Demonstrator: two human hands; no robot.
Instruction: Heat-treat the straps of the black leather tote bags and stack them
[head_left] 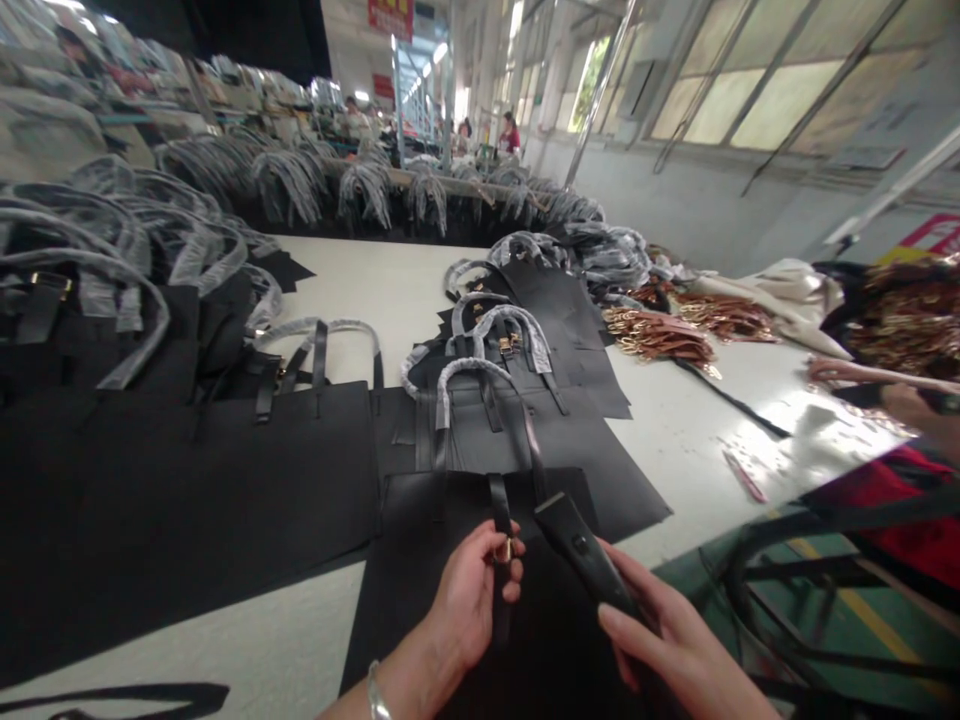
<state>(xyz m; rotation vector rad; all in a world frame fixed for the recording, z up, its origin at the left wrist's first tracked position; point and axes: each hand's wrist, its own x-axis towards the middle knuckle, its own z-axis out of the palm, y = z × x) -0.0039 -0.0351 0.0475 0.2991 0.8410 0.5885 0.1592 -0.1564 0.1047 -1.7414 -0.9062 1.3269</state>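
Narrow leather strap pinched at its brass buckle by left hand; wider strap end gripped by right hand. Supple, light; best held near the ends.

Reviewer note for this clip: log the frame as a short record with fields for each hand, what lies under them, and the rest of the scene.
Left hand: grips a narrow black strap with a gold buckle
Right hand: holds a wider black leather tab
Under hands: black leather tote
Rest: more totes with plastic-wrapped handles; brown straps; white table; another person's hand
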